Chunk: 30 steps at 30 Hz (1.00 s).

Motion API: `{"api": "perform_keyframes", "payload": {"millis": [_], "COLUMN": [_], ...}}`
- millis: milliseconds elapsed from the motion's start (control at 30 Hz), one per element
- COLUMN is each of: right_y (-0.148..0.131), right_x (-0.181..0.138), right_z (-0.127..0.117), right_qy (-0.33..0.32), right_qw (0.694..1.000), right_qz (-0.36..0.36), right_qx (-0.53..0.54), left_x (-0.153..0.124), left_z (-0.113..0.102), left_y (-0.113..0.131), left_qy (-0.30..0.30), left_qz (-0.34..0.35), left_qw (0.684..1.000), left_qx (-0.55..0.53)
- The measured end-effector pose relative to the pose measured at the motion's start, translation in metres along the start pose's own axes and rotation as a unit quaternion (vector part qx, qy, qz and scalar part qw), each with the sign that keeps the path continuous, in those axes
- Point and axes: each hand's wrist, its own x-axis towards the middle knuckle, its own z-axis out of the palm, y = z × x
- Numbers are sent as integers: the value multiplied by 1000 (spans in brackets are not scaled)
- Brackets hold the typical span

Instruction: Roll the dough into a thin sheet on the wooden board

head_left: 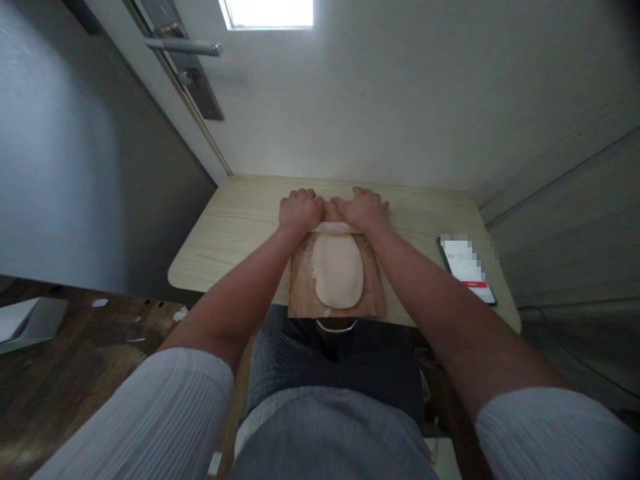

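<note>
A pale rolling pin [336,227] lies crosswise at the far end of a flat oval of dough [340,273]. The dough rests on a brown wooden board [301,287], its left edge a little ragged. My left hand [301,209] is on the pin's left part, palm down, its slightly bent fingers reaching forward past the pin. On the right part, my right hand [364,208] presses with the heel of the palm, fingers spread. Both hands cover the pin's ends.
The board sits on a light wood table [230,227], its near edge at the table's front. A phone [467,270] lies on the right side. Behind stands a pale door with a metal handle [185,46]. A white box-like object [43,320] is on the floor at left.
</note>
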Motion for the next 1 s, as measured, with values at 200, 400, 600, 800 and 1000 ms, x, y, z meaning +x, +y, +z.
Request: {"api": "perform_keyframes", "payload": {"millis": [200,400,600,800,1000], "right_y": [0,0,0,2,3], "right_x": [-5,-12,-18,-25,-36], "right_z": [1,-1,0,6,5], "right_qy": [24,31,34,48,53], "right_qw": [1000,999,999,998,998], "right_qz": [-2,-14,-12,-14,-15], "right_qx": [0,-18,-22,-36,-35], "left_x": [-3,-9,-15,-25,-39], "left_z": [0,-1,1,0,-5], "left_y": [-1,0,0,-1,2], "left_qy": [12,17,22,40,35], "left_qz": [3,1,-5,5,3], "left_qw": [1000,1000,1000,999,999], "left_qx": [-9,-13,-20,-33,-27]}}
